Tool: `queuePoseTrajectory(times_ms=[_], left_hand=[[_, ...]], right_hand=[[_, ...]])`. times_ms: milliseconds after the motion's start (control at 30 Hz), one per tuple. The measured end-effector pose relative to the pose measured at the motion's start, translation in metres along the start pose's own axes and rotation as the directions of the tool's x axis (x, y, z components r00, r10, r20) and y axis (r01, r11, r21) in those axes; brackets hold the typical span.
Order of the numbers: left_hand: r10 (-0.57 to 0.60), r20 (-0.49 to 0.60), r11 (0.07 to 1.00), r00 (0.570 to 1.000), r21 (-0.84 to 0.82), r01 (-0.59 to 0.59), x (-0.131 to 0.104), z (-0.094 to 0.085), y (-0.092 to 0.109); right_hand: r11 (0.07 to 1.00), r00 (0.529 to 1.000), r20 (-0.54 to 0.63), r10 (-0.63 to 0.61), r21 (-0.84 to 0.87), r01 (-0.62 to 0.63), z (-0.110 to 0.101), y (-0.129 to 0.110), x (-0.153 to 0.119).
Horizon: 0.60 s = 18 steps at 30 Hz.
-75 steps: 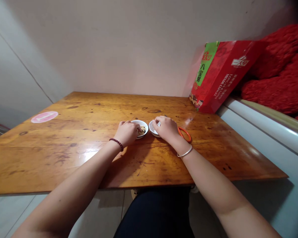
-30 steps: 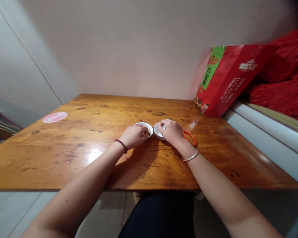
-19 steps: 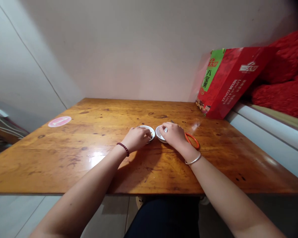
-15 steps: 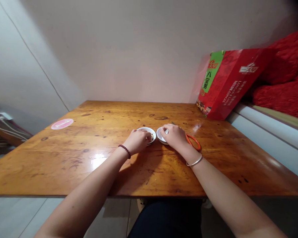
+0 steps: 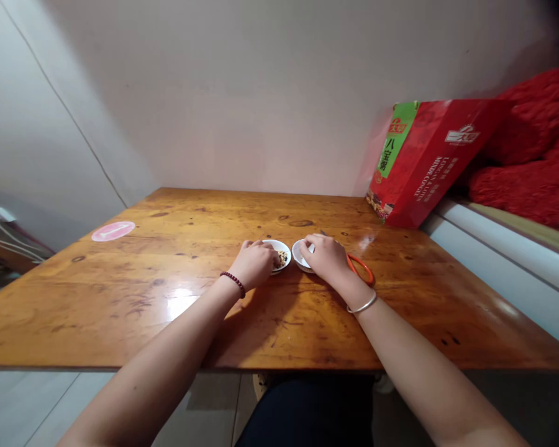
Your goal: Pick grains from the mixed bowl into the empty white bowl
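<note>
Two small white bowls stand side by side on the wooden table (image 5: 140, 279). My left hand (image 5: 254, 264) bends over the left bowl (image 5: 286, 249), fingers bunched and dipping into it. Small pale and dark grains or beans (image 5: 282, 257) lie inside, beside those fingertips. What the fingertips pinch is hidden. My right hand (image 5: 326, 253) curls over the right side of the other bowl (image 5: 298, 257), its fingers bent at the rim. Part of this bowl's white inside shows, while its right side is covered by the hand.
An orange ring-shaped thing (image 5: 363, 270) lies just right of my right hand, and a small dark tip (image 5: 323, 233) shows behind it. A red carton (image 5: 428, 161) leans at the back right, near red fabric (image 5: 531, 167). A pink oval sticker (image 5: 113, 231) marks the table's left.
My left hand has shifted slightly left within its bowl, so more of the grains show. My right hand stays at its bowl. The whole view has moved a little.
</note>
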State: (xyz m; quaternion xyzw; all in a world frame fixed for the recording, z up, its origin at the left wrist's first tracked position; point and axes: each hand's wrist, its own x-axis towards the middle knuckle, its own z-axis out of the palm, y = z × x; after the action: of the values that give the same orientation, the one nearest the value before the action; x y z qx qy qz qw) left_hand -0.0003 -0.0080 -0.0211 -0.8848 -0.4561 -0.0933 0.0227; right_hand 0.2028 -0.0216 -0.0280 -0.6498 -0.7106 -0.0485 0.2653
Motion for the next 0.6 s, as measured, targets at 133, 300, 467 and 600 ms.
queuePoseTrajectory(times_ms=[133,300,467,600], left_hand=[[-0.002,0.012,0.999,1.000,0.032,0.001,0.0007,-0.0015,-0.0014],[0.004,0.004,0.999,1.000,0.042,-0.005,0.0004,-0.0010,-0.0020],[-0.034,-0.038,0.998,0.999,0.047,0.036,-0.0003,-0.0020,-0.0034],[-0.078,-0.068,0.997,0.995,0.017,0.079,0.0002,-0.0044,-0.0049]], right_hand=[[1.000,1.000,0.010,-0.001,-0.006,0.001,-0.0021,-0.0019,0.0001],[1.000,1.000,0.021,0.007,-0.021,-0.007,-0.0022,-0.0027,-0.0003],[1.000,1.000,0.013,0.004,-0.023,-0.004,-0.0028,-0.0018,-0.0003],[1.000,1.000,0.024,0.004,-0.018,-0.004,-0.0031,-0.0015,0.0001]])
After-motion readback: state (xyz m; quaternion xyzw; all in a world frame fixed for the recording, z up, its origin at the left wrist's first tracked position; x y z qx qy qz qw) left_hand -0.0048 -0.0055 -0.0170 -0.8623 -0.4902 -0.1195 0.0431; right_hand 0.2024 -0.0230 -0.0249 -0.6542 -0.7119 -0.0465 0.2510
